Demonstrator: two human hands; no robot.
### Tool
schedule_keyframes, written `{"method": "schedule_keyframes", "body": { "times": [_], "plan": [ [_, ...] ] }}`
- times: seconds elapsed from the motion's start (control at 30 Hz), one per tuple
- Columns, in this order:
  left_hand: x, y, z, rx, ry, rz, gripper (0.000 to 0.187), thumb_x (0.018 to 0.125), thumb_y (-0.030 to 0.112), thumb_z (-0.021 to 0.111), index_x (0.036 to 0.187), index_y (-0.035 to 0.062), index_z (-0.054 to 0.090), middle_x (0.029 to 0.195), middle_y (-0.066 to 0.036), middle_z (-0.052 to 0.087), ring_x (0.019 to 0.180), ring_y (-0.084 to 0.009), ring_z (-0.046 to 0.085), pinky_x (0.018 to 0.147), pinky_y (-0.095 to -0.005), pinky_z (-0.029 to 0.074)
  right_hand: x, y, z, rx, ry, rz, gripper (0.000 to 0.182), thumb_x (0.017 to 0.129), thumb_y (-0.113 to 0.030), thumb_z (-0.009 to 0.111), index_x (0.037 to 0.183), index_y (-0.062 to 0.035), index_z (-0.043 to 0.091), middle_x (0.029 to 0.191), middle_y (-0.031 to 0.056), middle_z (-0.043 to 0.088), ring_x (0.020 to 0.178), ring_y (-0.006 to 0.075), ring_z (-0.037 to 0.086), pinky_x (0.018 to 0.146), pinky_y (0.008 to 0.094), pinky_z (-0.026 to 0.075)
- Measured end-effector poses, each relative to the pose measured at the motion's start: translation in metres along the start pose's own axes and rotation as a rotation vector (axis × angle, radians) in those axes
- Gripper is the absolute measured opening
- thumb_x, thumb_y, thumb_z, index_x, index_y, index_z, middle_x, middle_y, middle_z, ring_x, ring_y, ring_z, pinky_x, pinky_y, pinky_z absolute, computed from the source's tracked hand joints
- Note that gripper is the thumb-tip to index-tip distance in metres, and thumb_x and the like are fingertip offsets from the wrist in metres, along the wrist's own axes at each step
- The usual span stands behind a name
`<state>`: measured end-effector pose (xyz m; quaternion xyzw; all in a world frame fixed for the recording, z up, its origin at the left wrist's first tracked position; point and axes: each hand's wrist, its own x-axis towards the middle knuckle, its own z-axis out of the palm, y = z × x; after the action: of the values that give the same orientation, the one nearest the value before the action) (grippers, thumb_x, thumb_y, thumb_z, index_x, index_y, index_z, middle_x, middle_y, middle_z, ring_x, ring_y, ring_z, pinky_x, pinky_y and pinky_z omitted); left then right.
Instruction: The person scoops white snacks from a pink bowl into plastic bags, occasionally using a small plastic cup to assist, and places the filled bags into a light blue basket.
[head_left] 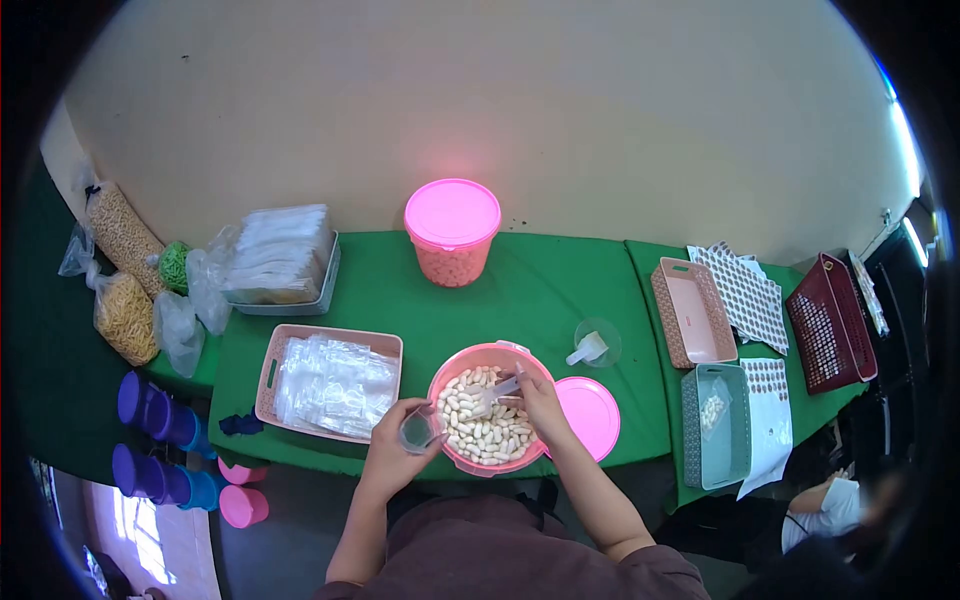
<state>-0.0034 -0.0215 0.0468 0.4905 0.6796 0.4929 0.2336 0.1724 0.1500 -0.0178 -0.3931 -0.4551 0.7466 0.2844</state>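
Observation:
A pink tub full of white oblong snack pieces stands at the front edge of the green-covered table. My left hand is closed around a small clear cup beside the tub's left rim. Inside the tub, a clear plastic scoop dips among the pieces, its handle gripped in my right hand. A round pink lid lies right of the tub, partly behind my right forearm.
Behind stands a lidded pink tub. A basket of clear bags is on the left, near bagged snacks. A clear dish holds a white scoop. Pink and teal baskets are right; a person sits beyond.

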Motion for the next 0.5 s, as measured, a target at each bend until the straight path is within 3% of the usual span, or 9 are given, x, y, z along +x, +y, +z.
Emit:
{"method": "schedule_keyframes", "body": {
  "times": [0.07, 0.17, 0.3, 0.37, 0.5],
  "plan": [
    [0.001, 0.002, 0.0, 0.009, 0.005, 0.0, 0.049, 0.068, 0.012, 0.081, 0.109, 0.0021, 0.057, 0.101, -0.01, 0.064, 0.098, -0.0206, 0.061, 0.087, -0.0331, 0.048, -0.003, 0.0, 0.003, -0.217, 0.026, 0.008, 0.043, 0.1, -0.029, 0.045, 0.123, 0.0059, 0.053, 0.109, 0.0144, 0.062, 0.1, 0.0201, 0.062, 0.08, 0.0303, 0.055],
    [0.0, 0.0, 0.002, -0.007, 0.031, -0.013, 0.049, 0.068, 0.013, 0.082, 0.109, 0.0021, 0.057, 0.1, -0.011, 0.064, 0.098, -0.0208, 0.062, 0.087, -0.0335, 0.048, -0.002, 0.012, 0.008, -0.056, -0.058, -0.039, 0.044, 0.1, -0.031, 0.046, 0.124, 0.0056, 0.053, 0.108, 0.0142, 0.062, 0.094, 0.0199, 0.064, 0.078, 0.0298, 0.056],
    [-0.002, -0.001, 0.003, -0.018, 0.015, -0.03, 0.049, 0.069, 0.013, 0.082, 0.11, 0.0021, 0.057, 0.101, -0.011, 0.065, 0.098, -0.021, 0.062, 0.087, -0.0339, 0.048, 0.003, 0.028, 0.01, -0.05, 0.013, -0.149, 0.041, 0.099, -0.028, 0.049, 0.122, 0.0053, 0.054, 0.105, 0.0138, 0.063, 0.083, 0.0197, 0.066, 0.076, 0.029, 0.056],
    [-0.001, 0.0, 0.002, -0.022, 0.011, -0.03, 0.049, 0.069, 0.013, 0.082, 0.11, 0.0021, 0.057, 0.101, -0.011, 0.065, 0.098, -0.0211, 0.062, 0.087, -0.034, 0.048, 0.009, 0.037, 0.003, -0.18, 0.027, -0.132, 0.036, 0.098, -0.024, 0.051, 0.118, 0.005, 0.056, 0.099, 0.0138, 0.064, 0.074, 0.0193, 0.066, 0.074, 0.0284, 0.057],
    [-0.001, -0.004, -0.001, -0.024, 0.021, -0.037, 0.049, 0.069, 0.011, 0.081, 0.11, 0.0022, 0.056, 0.101, -0.01, 0.065, 0.098, -0.0202, 0.062, 0.088, -0.0338, 0.048, 0.015, 0.043, -0.004, -0.511, 0.016, -0.168, 0.03, 0.097, -0.02, 0.051, 0.112, 0.0056, 0.056, 0.093, 0.0135, 0.063, 0.075, 0.0185, 0.066, 0.07, 0.027, 0.057]
  ]
}}
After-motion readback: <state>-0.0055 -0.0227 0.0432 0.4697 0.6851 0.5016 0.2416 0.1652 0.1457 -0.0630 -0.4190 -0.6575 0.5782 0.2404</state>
